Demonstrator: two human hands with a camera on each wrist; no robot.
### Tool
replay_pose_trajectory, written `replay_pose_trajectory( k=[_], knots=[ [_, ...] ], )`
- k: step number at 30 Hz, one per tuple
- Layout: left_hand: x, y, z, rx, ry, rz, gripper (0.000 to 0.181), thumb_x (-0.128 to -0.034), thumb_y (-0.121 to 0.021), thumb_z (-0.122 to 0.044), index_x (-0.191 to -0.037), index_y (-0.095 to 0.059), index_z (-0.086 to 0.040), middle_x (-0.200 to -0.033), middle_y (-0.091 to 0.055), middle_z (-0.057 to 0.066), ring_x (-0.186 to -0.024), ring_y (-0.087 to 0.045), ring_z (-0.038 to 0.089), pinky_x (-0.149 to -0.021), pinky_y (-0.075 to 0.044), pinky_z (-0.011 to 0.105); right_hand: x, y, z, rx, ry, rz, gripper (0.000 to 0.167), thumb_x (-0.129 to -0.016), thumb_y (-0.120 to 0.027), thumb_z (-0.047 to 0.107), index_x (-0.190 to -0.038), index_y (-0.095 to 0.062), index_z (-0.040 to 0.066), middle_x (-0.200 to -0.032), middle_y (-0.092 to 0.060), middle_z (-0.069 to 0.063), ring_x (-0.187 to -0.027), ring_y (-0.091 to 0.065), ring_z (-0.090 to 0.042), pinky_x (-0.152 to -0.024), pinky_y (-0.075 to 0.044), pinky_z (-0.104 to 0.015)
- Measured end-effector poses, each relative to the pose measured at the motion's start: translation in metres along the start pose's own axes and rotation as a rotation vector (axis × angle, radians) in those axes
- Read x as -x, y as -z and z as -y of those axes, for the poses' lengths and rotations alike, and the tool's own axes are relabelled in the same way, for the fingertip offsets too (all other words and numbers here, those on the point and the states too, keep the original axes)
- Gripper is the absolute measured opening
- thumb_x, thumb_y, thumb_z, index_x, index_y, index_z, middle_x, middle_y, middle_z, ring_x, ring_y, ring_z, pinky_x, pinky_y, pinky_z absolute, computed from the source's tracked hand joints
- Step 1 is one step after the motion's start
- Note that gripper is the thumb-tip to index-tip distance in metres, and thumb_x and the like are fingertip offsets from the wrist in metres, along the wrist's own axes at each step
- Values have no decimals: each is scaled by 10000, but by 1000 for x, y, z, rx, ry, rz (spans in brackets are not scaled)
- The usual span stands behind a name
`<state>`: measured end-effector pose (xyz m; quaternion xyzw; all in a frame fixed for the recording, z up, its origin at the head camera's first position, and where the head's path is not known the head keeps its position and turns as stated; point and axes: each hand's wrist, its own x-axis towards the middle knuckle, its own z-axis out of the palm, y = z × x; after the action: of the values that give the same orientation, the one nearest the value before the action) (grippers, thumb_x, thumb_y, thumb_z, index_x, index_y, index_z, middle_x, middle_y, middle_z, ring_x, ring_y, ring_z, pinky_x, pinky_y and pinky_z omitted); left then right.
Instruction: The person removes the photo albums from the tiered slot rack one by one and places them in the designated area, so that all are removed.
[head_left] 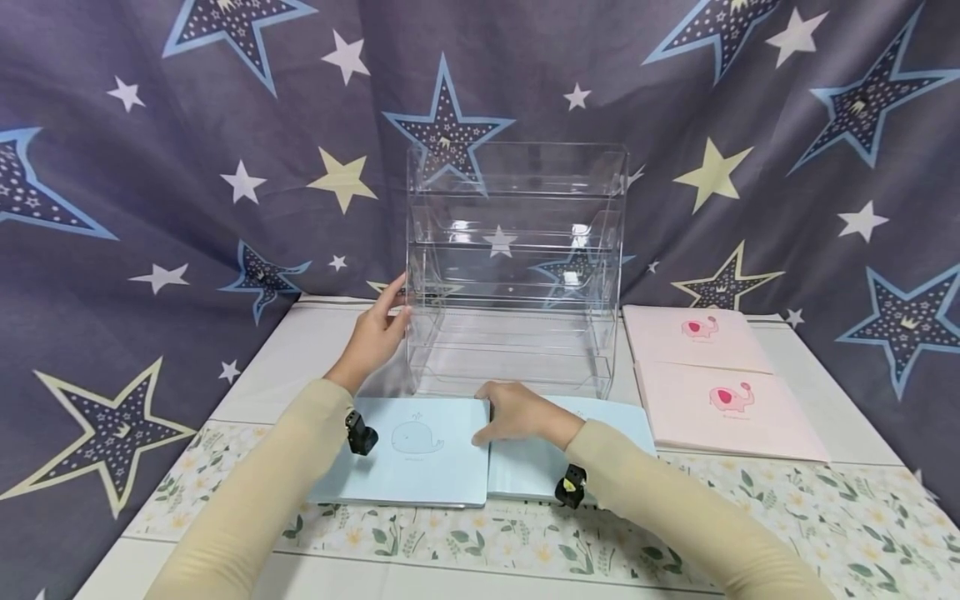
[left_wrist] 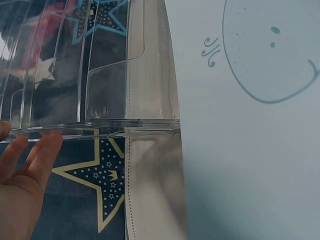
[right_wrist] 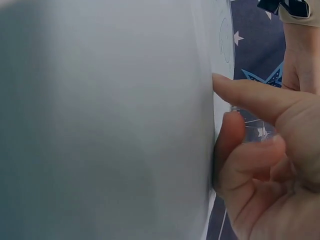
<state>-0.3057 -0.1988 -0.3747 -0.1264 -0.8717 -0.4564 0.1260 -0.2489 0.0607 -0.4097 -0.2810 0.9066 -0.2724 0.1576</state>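
A clear tiered plastic rack stands at the back middle of the table. My left hand touches its left side, with fingertips against the clear panel in the left wrist view. Two light-blue booklets or stacks lie side by side in front of the rack. The left blue booklet bears a whale drawing; the right blue booklet lies partly under my right forearm. My right hand is over the seam between them. In the right wrist view, its thumb and bent fingers touch a blue booklet's edge.
Pink booklets with elephant drawings lie to the right of the rack, two overlapping in view. A floral strip runs across the white table. Behind the table hangs a dark star-patterned curtain.
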Motion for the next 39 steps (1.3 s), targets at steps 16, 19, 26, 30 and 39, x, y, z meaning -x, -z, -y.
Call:
replay_pose_trajectory(
  k=[16,19,26,30,39],
  knots=[
    [3,4,2,10,18,3,606,-1070,-507,-129,-1607,-262,-268,-1425,-518,219,-1098,-658,377,-869,-612,438,7,2,-3,-151,7,40,698,-814,-862,187,-1420,-543,48,-1425,-517,-165,-471,-600,-177,-481,-585,-312],
    [3,3,1,22,22,-3,596,-1069,-510,-127,-1602,-279,-261,-1420,-526,211,-1100,-657,376,-869,-613,428,14,9,-10,-185,23,29,659,-848,-833,196,-1423,-541,62,-1425,-529,-152,-519,-633,-188,-538,-594,-319],
    [3,4,4,68,19,-4,585,-1064,-521,-131,-1594,-303,-249,-1426,-521,212,-1147,-632,383,-888,-603,444,37,31,-36,-250,70,-39,449,-920,-757,189,-1317,-604,47,-1243,-638,-153,-762,-700,-176,-620,-614,-300],
    [6,8,6,88,23,14,560,-1055,-551,-162,-1575,-351,-217,-1424,-523,205,-1190,-606,370,-933,-585,434,54,45,-53,-221,76,-89,370,-936,-733,198,-1253,-638,33,-1115,-697,-97,-901,-698,-212,-714,-618,-307],
    [20,23,14,-21,46,100,404,-1051,-570,-241,-1444,-540,-152,-1363,-603,127,-1179,-614,347,-966,-553,502,100,82,-92,-161,48,-202,292,-946,-707,158,-1191,-659,5,-1039,-726,-83,-893,-688,-211,-778,-596,-341]
  ],
)
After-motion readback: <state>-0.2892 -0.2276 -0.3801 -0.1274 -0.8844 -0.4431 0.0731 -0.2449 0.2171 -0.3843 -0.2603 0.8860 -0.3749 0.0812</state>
